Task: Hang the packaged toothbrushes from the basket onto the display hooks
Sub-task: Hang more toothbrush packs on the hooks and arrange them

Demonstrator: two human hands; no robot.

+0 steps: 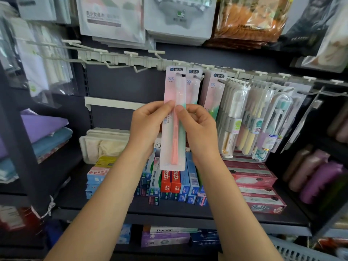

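A packaged pink toothbrush (172,146) on a pink-and-green card is held upright in front of the hook rail (131,60). My left hand (148,121) pinches its left edge and my right hand (199,123) pinches its right edge, both at mid-height. The card's top sits at the level of the rail, just left of two matching toothbrush packs (194,85) hanging there. Several bare white hooks (140,69) stick out to the left. A corner of the grey basket (293,251) shows at the bottom right.
More toothbrush packs in clear cases (250,117) hang to the right. Toothpaste boxes (175,183) lie on the shelf below my hands. Bagged goods (178,17) hang above the rail. Folded towels (45,132) fill the left shelves and bottles (316,172) the right.
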